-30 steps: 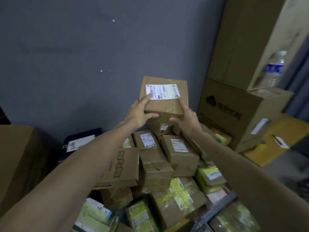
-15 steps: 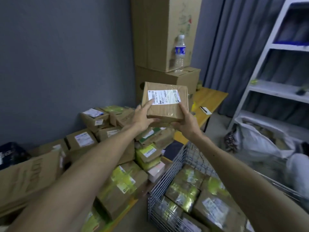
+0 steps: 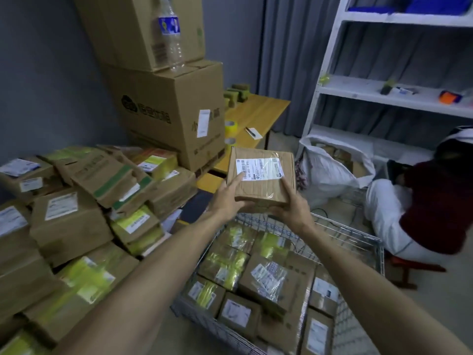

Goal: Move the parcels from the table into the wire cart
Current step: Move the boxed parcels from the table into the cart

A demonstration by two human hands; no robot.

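Swung across from the heap, the flat brown parcel [image 3: 261, 180] now hangs above the far end of the wire cart [image 3: 343, 230] — over the packed boxes [image 3: 271, 280] inside, clear of them. Both hands grip its near corners: the left hand [image 3: 226, 201] with fingers [image 3: 236, 179] laid on the label, the right hand [image 3: 291, 206] curled round the other edge. More parcels [image 3: 69, 221] stay piled on the worktop [image 3: 256, 114] to the left.

Grey wall [image 3: 51, 85], grey curtain [image 3: 289, 60], white shelving [image 3: 384, 93].
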